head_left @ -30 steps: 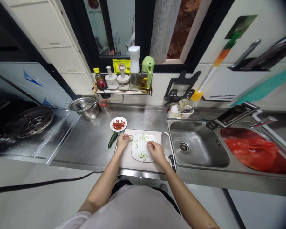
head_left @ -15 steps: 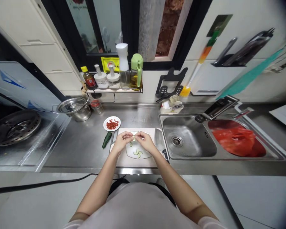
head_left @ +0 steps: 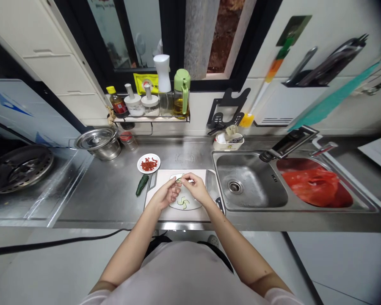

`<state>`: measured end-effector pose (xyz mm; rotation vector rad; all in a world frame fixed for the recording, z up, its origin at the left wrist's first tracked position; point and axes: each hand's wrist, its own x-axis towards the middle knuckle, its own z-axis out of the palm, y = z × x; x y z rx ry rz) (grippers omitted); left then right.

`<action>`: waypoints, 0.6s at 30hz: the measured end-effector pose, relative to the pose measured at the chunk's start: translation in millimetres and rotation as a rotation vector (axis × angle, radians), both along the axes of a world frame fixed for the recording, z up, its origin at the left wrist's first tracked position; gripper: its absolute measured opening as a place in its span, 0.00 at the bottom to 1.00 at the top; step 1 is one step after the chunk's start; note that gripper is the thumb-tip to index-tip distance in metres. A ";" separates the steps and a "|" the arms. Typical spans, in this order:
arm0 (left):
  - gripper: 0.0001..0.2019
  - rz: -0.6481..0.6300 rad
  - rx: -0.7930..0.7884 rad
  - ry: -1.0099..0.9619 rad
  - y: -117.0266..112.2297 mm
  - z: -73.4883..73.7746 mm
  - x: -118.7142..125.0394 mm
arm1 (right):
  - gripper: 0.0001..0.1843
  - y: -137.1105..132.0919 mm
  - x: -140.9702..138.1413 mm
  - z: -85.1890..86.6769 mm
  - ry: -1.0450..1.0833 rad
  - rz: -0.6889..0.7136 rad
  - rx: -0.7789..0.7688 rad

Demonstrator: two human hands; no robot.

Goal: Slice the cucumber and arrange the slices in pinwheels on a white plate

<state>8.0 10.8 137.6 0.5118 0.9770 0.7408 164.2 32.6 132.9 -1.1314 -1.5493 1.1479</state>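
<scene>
My left hand (head_left: 167, 194) is turned partly palm up with curled fingers, its thumb and fingertips on a small cucumber slice (head_left: 178, 180). My right hand (head_left: 194, 186) pinches the same slice from the other side. Both hands are over a white plate (head_left: 193, 206), where thin green-edged cucumber slices (head_left: 183, 203) form a pinwheel. Beneath the plate lies a pale cutting board (head_left: 161, 217). A knife (head_left: 212, 186) rests along the board's right side. Left of the board are a dark green cucumber piece (head_left: 142, 185) and a small white dish (head_left: 139, 167) of little red pieces.
To the right is a double sink (head_left: 254, 182), with a red plastic bag (head_left: 314, 186) in its far basin. A lidded steel pot (head_left: 101, 144) and a red-lidded jar (head_left: 128, 141) stand back left. Above the counter, a rack (head_left: 152, 120) holds seasoning bottles.
My left hand has rolled palm upward and its fingers have curled. The right hand has stayed close, still pinching the slice. The view has shifted slightly.
</scene>
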 end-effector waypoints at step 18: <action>0.16 0.062 0.319 0.191 4.0 1.5 -4.1 | 0.07 -2.0 3.1 8.2 -0.005 0.132 -0.004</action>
